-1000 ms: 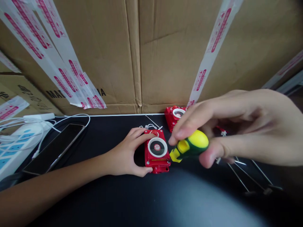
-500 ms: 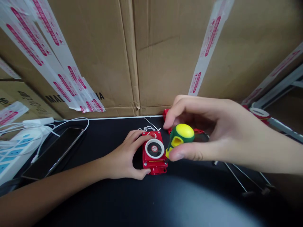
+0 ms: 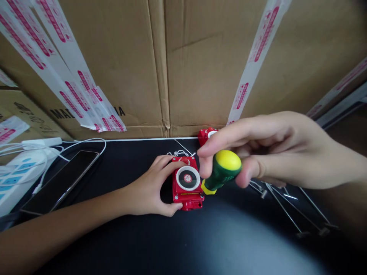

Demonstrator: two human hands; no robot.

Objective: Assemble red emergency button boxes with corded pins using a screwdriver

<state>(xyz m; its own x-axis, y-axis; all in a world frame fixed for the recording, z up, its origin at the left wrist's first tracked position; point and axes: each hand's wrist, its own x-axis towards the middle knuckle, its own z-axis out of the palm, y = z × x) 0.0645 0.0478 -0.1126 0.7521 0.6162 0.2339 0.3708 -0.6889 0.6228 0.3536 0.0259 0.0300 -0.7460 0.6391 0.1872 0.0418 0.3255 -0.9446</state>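
red and glossy, the box (image 3: pixel 187 196) with the white ring on its face lies face up on the black tabletop (image 3: pixel 172 240), in front of the big cardboard carton (image 3: pixel 197 76). my left hand (image 3: pixel 156 187) grips it from the left, index finger over its upper part, thumb pressed by its lower corner, a gap between palm and side. my right hand (image 3: pixel 275 149) has thumb and fingertips closed around a green and yellow tool handle (image 3: pixel 225 168), tilted, its yellow collar just beside the box's lower right corner; i can't see the tip, so whether it touches i cannot tell. a second red box (image 3: pixel 203 136) sits behind, partly covered by my fingers. thin metal rods (image 3: pixel 286 210) lie to the right, a dark phone (image 3: pixel 61 181) and white power strip (image 3: pixel 21 172) to the left.
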